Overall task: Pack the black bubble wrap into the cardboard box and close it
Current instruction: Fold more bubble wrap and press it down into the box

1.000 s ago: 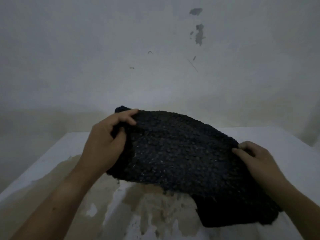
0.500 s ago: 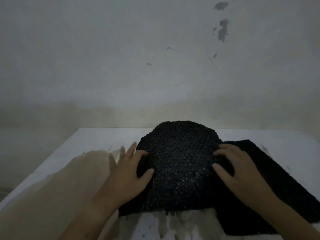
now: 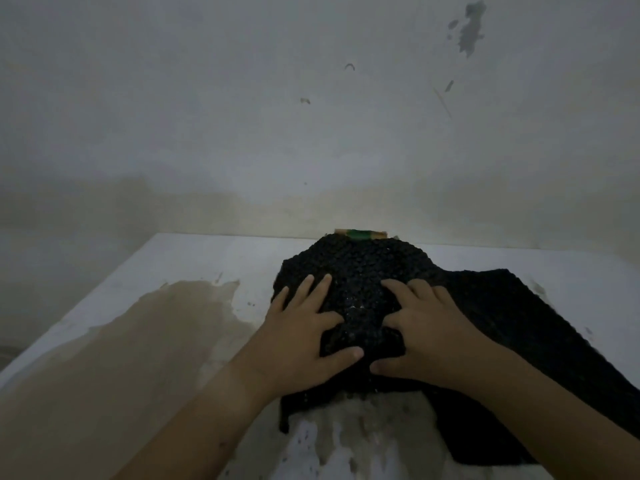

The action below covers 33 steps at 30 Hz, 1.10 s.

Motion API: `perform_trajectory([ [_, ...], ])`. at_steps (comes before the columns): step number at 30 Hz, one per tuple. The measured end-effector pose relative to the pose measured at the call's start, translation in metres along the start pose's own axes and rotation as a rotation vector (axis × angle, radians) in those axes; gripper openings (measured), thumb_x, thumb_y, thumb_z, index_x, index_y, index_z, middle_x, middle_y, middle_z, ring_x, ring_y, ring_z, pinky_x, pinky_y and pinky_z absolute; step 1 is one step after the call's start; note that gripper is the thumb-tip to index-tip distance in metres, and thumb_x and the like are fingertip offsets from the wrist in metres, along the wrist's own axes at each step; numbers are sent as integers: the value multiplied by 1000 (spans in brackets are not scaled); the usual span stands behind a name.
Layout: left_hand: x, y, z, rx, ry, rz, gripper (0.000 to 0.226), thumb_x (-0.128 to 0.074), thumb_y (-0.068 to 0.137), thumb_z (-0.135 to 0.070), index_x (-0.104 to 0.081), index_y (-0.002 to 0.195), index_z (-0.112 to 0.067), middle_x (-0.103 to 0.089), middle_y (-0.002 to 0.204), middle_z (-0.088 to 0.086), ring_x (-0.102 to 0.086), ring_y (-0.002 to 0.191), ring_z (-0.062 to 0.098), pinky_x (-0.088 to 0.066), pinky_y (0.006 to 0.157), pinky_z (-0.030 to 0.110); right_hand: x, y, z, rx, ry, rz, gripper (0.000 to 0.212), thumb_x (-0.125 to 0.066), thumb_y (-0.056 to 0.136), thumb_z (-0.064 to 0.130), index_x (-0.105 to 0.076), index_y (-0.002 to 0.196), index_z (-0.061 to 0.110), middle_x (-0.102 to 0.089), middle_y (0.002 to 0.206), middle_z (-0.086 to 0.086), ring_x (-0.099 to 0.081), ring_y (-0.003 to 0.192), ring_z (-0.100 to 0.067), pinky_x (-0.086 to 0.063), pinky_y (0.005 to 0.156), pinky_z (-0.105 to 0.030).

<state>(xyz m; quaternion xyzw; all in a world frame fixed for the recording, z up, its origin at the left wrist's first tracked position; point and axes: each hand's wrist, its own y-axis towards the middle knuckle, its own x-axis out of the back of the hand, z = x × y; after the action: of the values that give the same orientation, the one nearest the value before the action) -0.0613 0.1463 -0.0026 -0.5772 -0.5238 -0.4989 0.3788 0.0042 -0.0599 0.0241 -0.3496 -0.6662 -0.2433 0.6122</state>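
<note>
The black bubble wrap (image 3: 363, 271) lies humped over something on the white table (image 3: 194, 261), its loose end trailing off to the right. My left hand (image 3: 301, 337) presses flat on the left of the hump with its fingers spread. My right hand (image 3: 426, 330) presses on the right side, fingers spread, thumb near the left thumb. Behind the hump peeks a thin brown edge with green tape (image 3: 360, 233), possibly the cardboard box; the rest of it is hidden under the wrap.
A large brown stain (image 3: 138, 341) covers the table's left and front. The stained wall (image 3: 311, 133) stands right behind the table's far edge. The table's left edge runs diagonally at the left.
The wrap was held up in both hands, then laid down over the hump. Both hands have slid closer together on top of it, and a brown and green edge now shows behind.
</note>
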Motion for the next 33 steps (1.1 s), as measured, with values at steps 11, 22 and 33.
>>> perform_trajectory([
  [11, 22, 22, -10, 9, 85, 265, 78, -36, 86, -78, -53, 140, -25, 20, 163, 1, 23, 149, 20, 2, 120, 53, 28, -18, -18, 38, 100, 42, 86, -40, 59, 96, -50, 126, 44, 9, 162, 9, -9, 145, -19, -21, 115, -43],
  [22, 24, 5, 9, -111, -96, -116, 12, -57, 94, -19, -68, 100, -21, -45, 146, 1, -42, 135, 13, -35, 98, 18, 8, 0, -21, 57, 175, 182, 72, -64, 80, 56, -39, 142, 30, 9, 163, 2, -7, 147, -26, -25, 114, -45],
  [33, 16, 34, 8, -6, 56, 53, 29, -49, 95, -24, -73, 109, -15, -30, 155, 3, -27, 136, 25, -39, 104, 44, 12, -1, -33, 118, 353, -154, 24, -49, 98, 42, -71, 102, 33, -28, 156, 18, -38, 136, -9, -43, 97, -35],
])
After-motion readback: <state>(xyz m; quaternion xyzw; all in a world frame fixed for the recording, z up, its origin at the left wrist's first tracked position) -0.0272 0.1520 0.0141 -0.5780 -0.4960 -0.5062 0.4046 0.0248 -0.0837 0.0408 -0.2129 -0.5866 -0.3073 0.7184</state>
